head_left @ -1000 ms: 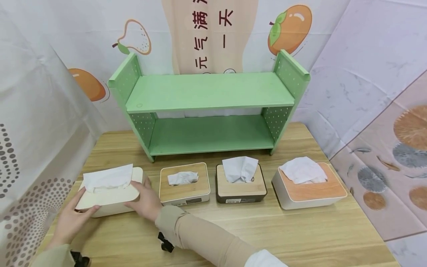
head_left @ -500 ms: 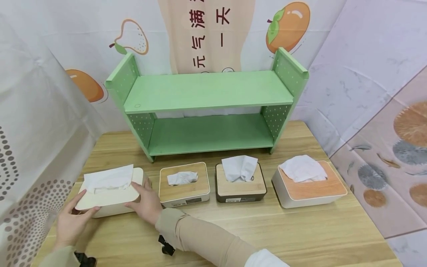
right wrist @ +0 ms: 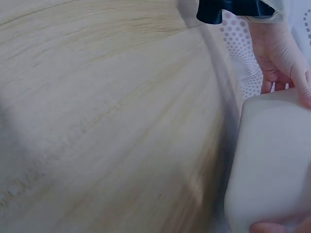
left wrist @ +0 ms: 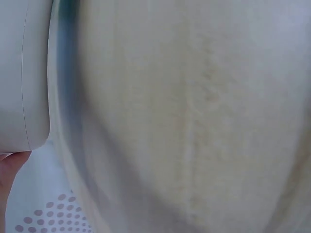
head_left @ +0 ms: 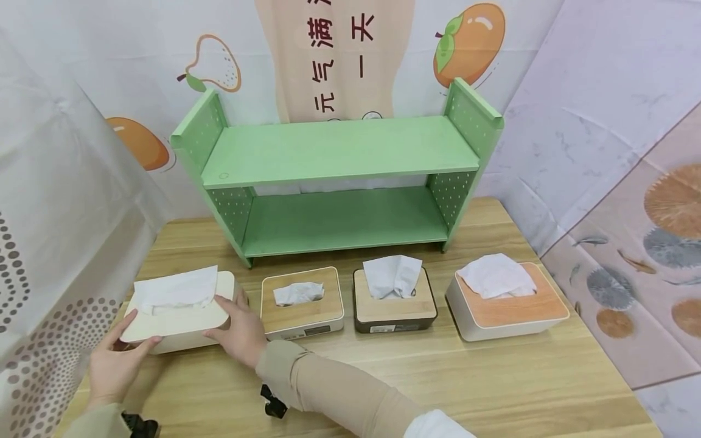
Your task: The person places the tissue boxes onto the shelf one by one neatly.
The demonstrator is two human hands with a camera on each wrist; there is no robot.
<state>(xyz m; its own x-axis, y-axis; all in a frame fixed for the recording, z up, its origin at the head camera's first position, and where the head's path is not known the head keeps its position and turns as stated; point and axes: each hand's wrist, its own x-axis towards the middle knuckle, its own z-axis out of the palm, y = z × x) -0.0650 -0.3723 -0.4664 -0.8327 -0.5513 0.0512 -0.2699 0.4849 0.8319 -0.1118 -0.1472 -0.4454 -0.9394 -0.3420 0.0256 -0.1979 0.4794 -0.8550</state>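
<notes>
Gripping cream tissue box (head_left: pixel 181 322) at abt 8 o'clock, nr L edge of wood table (head_left: pixel 449 377), w/ L hand (head_left: pixel 116 360) on its L end & R hand (head_left: pixel 239 331) on its R, both half-open and bent round its edges! Also seeing white tissue (head_left: pixel 176 288) up top, plus wood-lidded box (head_left: pixel 303 315) at 7, dark box (head_left: pixel 395 311) at 5, orange-lidded box (head_left: pixel 509 313) at 4, green rack (head_left: pixel 339 149) at 12.
</notes>
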